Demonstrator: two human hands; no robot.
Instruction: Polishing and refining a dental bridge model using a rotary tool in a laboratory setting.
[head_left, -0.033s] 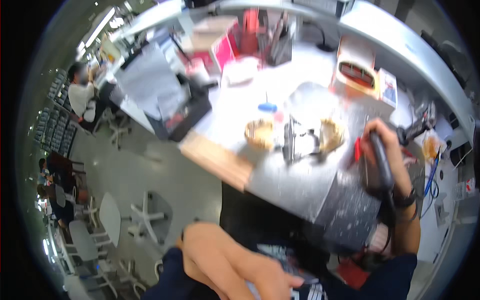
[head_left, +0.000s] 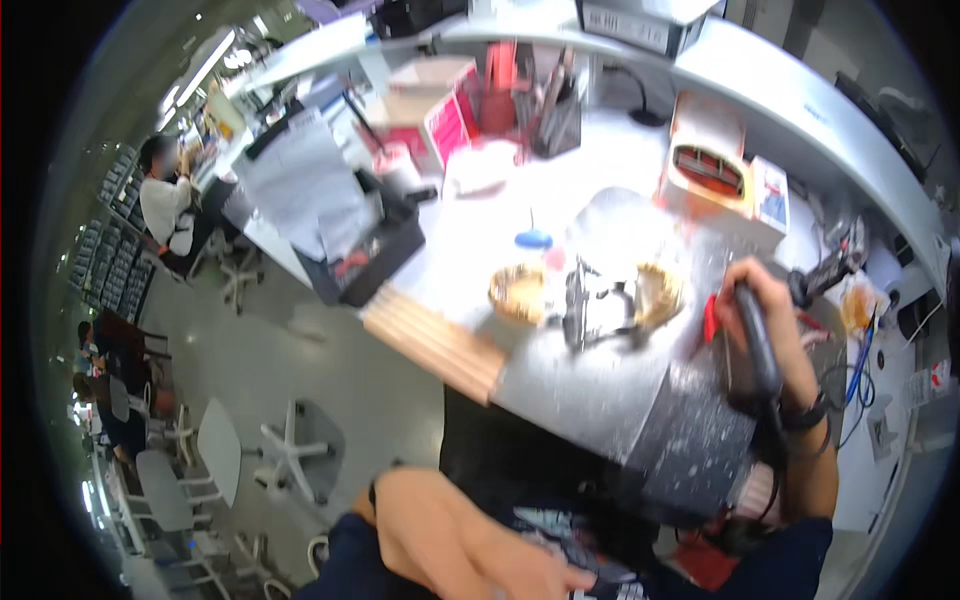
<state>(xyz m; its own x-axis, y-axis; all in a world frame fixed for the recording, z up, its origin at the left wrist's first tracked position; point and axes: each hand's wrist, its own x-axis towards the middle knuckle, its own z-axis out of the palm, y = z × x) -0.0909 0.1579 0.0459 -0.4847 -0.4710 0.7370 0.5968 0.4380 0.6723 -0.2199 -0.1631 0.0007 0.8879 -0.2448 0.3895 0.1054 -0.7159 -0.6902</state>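
Black handled tool [head_left: 757, 340]: gripped in my right hand [head_left: 762, 300], fingers closed round it, over the grey surface [head_left: 580, 385]. Just left: metal fixture [head_left: 598, 305] between two tan coils [head_left: 520, 292]. My left hand [head_left: 530, 572]: low by my body, loosely open, holding nothing.

The tool [head_left: 757, 340] at right of the frame, held in the right hand [head_left: 765, 300], looks like matt black plastic. The clamp [head_left: 597, 305] at centre is shiny bare metal. The bench [head_left: 590, 385] is dull grey, smooth, speckled toward its lower right. The block [head_left: 432, 342] at its left edge is pale, unvarnished wood.
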